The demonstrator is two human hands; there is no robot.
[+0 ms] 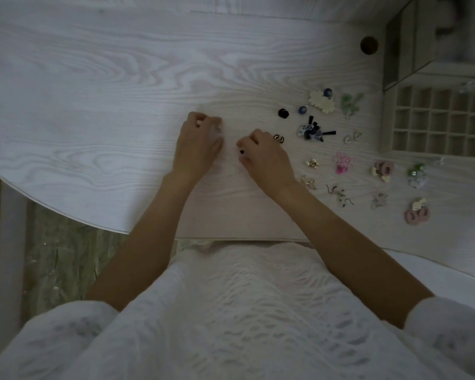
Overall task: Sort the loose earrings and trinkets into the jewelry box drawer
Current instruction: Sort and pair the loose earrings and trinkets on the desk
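On the pale wooden table [93, 86], 2 bare hands sit close together near the middle. The left hand [200, 144] has its fingers curled in, and it seems to pinch something tiny and pale at the fingertips, but it is too blurry to tell what. The right hand [263, 157] pinches a small black bead [242, 152] between its thumb and a finger.

Just to the right of the right hand lies a little pair of dark ring earrings [279, 138]. Farther right, the loose earrings are spread out in small groups: a black clip [283, 113], a blue and black bow piece [313, 131], a cream flower [322, 102], a green piece [350, 104], a bright pink flower [342, 163], and pink hoops [416, 215].

The jewelry box drawer [439, 124] sits at the right edge of the table, past the trinkets. It has many small square cells. Behind it stands the box [412, 42] itself, beside a round dark knob [369, 45].
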